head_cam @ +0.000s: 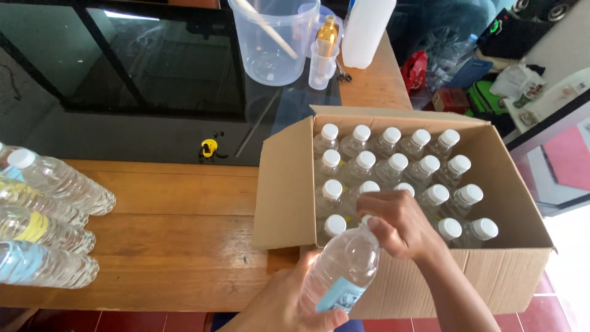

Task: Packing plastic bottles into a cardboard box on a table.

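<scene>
I see a clear plastic bottle (343, 264) with a blue label, held tilted over the near wall of the cardboard box (510, 270). My left hand (289, 304) is wrapped around the lower body of the bottle and grips it from below; I judge this steadies it against twisting. My right hand (399, 224) is closed over the neck and cap, fingers curled around the top, so the cap itself is hidden.

Inside the box, upright bottles with white caps (393, 163) stand in tight rows, touching one another. The left flap (286, 184) is folded open and stands up, leaving the top free for access.

The box rests on the wooden bench (172, 233). At the bench's left edge, four more bottles (49, 221) lie on their sides, well apart from the box. Beyond, a clear plastic jug (273, 43) stands on a dark glass surface.
</scene>
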